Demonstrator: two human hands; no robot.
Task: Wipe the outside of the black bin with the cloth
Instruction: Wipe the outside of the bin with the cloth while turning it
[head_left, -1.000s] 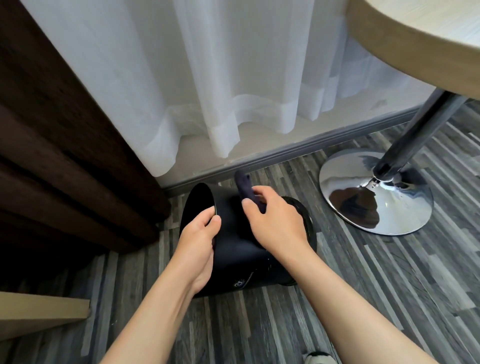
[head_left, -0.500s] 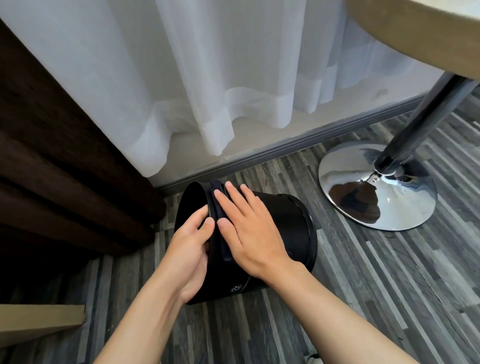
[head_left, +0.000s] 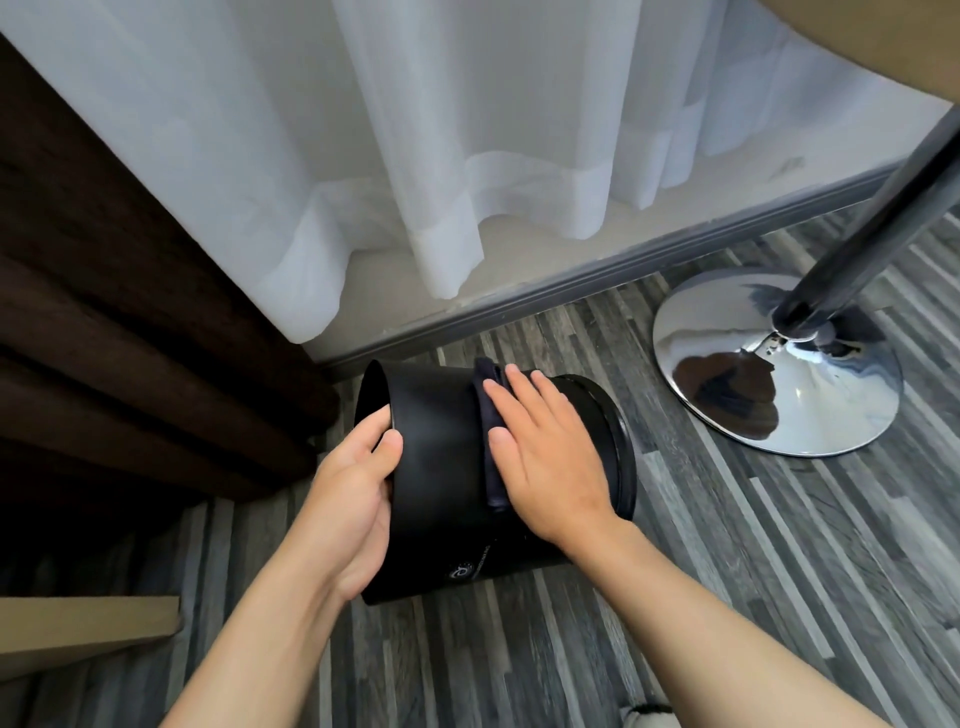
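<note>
From the head view, the black bin lies on its side on the floor, long axis left-right; the left hand grips its rim, the right hand, flat and spread, presses the cloth onto its upper wall

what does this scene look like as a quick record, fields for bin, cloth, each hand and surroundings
bin: black bin lying on its side on the floor
cloth: dark cloth draped on the bin's outer wall
left hand: left hand gripping the bin's left end
right hand: right hand flat on the cloth
surroundings: white curtain, chrome table base
</note>
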